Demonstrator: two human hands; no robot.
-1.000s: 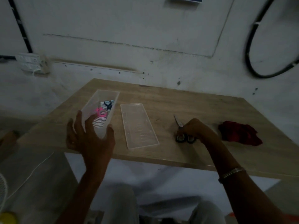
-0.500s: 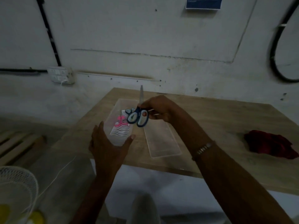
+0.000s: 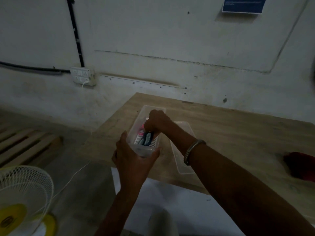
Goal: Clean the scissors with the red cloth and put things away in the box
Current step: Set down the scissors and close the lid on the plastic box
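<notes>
A clear plastic box [image 3: 136, 127] stands on the left part of the wooden table [image 3: 238, 133]. My left hand [image 3: 134, 159] grips its near end, thumb on one side and fingers on the other. My right hand [image 3: 157, 122] reaches down into the box and holds the blue-handled scissors [image 3: 147, 140], whose handles lie low inside; the blades are hidden by the hand. A pink item [image 3: 141, 129] and a striped card lie in the box too. The red cloth [image 3: 300, 166] rests crumpled at the table's right edge, apart from both hands.
The box's clear lid [image 3: 183, 160] lies flat just right of the box, partly under my right forearm. A white standing fan [image 3: 23, 189] is on the floor at lower left, with a white cord running towards the wall socket [image 3: 82, 76]. Wooden slats lie at far left.
My right hand lifted the scissors from the table, carried them left over the lid, and lowered them into the box. My left hand closed on the box's near end.
</notes>
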